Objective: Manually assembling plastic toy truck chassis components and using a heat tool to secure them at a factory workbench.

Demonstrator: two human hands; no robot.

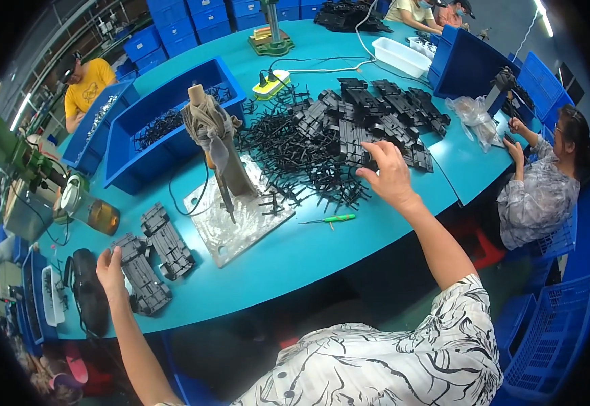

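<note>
My left hand (111, 272) is at the left edge of a black plastic chassis-like part (143, 274) lying on the table, its fingers stretched out and touching or very close to that edge. A second similar part (166, 240) lies just right of it. Over the heap of black chassis-like parts (356, 125), my right hand (391, 174) hovers at the near side, thumb and fingers spread, holding nothing. Many thin black branching plastic pieces (285, 149) are piled left of that heap. A green-handled screwdriver (328, 219) lies in front of the pile.
A cloth-wrapped upright tool stand (230, 169) rises from a metal plate (268, 216) between my hands. Behind stands a blue bin (122, 152) of black pieces. A black pouch (89, 291) sits left of my left hand. A co-worker (545, 169) sits at right, another (88, 84) at far left.
</note>
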